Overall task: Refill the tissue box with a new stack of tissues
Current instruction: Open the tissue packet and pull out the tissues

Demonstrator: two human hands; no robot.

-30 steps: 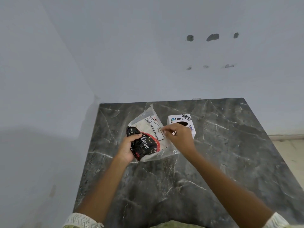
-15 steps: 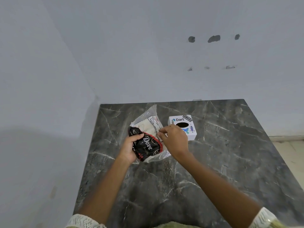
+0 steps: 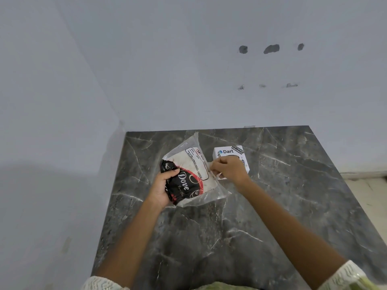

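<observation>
A clear plastic tissue pack (image 3: 189, 174) with a black and red "Dove" label and a white stack inside lies on the dark marble counter (image 3: 272, 206). My left hand (image 3: 164, 186) grips its near left end. My right hand (image 3: 228, 169) pinches the pack's right edge, where a small strip of plastic or tissue sticks out below the fingers. A small white tissue box (image 3: 229, 152) marked "Dart" stands just behind my right hand, its dark top hole mostly hidden by the knuckles.
The counter fits into a corner of pale blue walls at the left and back. Its right edge drops to a light floor (image 3: 366, 191). Bare marble stretches in front of the pack and to the right.
The pack has turned and spread flatter, with its right corner pulled out. My right hand moved slightly right along the pack's edge and now covers the box's hole.
</observation>
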